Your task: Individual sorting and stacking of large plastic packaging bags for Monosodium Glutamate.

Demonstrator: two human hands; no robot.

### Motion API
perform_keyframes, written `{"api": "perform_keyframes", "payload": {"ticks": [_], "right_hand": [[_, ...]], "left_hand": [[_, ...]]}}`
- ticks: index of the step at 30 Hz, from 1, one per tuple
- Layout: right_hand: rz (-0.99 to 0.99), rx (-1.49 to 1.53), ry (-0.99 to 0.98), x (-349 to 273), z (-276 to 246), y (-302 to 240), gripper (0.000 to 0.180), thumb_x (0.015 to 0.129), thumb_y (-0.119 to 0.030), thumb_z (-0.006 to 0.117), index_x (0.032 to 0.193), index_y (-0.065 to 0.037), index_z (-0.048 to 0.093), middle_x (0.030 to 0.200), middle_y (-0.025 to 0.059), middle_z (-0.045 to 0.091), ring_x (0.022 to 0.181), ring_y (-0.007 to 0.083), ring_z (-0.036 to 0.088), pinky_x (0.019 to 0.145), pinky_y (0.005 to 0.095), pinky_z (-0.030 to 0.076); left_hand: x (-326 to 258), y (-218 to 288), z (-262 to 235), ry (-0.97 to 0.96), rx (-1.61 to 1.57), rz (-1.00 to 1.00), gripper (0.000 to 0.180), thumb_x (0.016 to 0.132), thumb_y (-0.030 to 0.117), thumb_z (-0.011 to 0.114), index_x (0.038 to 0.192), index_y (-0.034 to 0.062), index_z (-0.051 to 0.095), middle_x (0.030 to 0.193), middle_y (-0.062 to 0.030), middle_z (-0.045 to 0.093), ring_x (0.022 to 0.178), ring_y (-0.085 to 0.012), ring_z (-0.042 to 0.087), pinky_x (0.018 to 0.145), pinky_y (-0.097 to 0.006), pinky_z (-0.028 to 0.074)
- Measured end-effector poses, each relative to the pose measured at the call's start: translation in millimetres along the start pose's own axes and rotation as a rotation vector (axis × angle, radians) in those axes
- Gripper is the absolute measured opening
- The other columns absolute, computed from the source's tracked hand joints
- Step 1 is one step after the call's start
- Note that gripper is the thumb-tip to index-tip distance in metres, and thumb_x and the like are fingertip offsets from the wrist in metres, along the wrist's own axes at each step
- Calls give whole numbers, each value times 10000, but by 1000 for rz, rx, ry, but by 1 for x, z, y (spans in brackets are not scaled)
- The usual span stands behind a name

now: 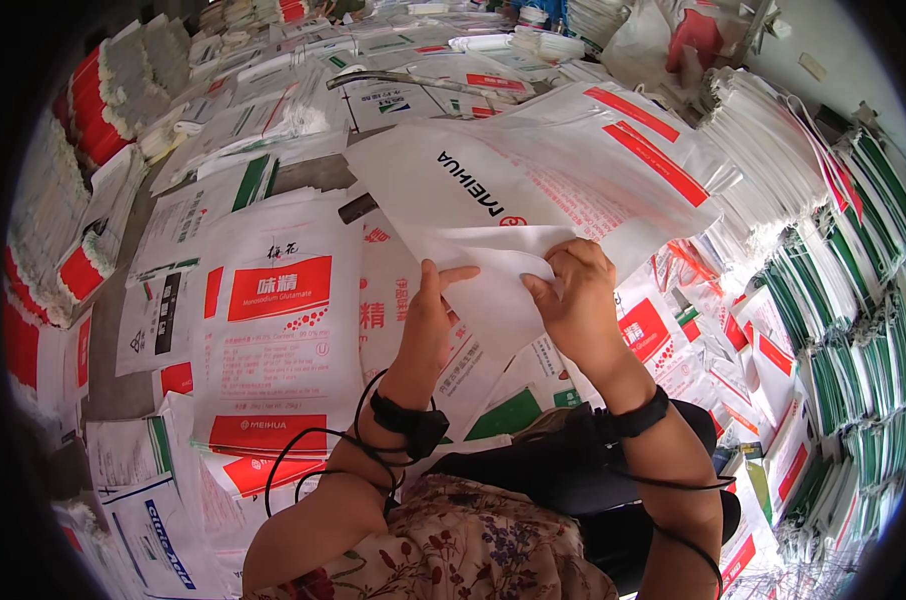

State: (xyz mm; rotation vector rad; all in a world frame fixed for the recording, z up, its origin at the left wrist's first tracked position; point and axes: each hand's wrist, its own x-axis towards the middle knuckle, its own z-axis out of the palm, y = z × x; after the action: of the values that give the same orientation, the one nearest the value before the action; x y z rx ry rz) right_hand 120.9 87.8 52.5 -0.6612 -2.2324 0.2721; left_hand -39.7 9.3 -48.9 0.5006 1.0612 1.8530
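Note:
A large white woven plastic sack [593, 185] with red bands and dark print lies across the pile in front of me. Its near edge is lifted and folded, baring a plain white face. My right hand [581, 295] pinches this edge between thumb and fingers. Just left of the fold, my left hand [435, 318] has its thumb and forefinger apart, against or very near the sack; its other fingers are partly hidden. To the left lies a stack of flat white sacks with a red printed panel [278, 287]. Each wrist wears a black strap with a cable.
Tall stacks of folded green-and-white sacks [853, 330] stand on the right, red-and-white bundles [103, 95] at the far left. A dark bar end [357, 208] pokes out beside the lifted sack. A long thin rod [423, 80] lies farther back. Loose sacks cover much of the floor.

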Motion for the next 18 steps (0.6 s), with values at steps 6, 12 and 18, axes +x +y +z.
{"api": "perform_keyframes", "payload": {"ticks": [6, 12, 18], "right_hand": [[15, 26, -6, 2, 2, 11, 268, 700, -132, 814, 739, -7, 580, 852, 98, 596, 873, 320, 552, 792, 441, 424], [79, -71, 224, 21, -5, 18, 317, 696, -171, 830, 738, 6, 570, 819, 147, 592, 777, 368, 538, 701, 428, 455], [-432, -395, 129, 3, -20, -1, 249, 796, -126, 671, 1042, -86, 682, 1139, 96, 589, 1119, 285, 552, 876, 412, 446]], "left_hand": [[-5, 2, 0, -43, 14, -1, 623, 1036, 512, 299, 1166, -1, 627, 1236, -104, 574, 1164, -200, 532, 1028, -381, 417], [-11, -1, 6, -43, 13, 70, 450, 1036, 364, 417, 1274, 6, 547, 1265, -94, 552, 1182, -198, 524, 1007, -378, 439], [-18, 23, 16, -173, 0, 45, 399, 1025, 232, 439, 1343, -3, 492, 1358, -103, 501, 1225, -196, 512, 981, -352, 471]]}}
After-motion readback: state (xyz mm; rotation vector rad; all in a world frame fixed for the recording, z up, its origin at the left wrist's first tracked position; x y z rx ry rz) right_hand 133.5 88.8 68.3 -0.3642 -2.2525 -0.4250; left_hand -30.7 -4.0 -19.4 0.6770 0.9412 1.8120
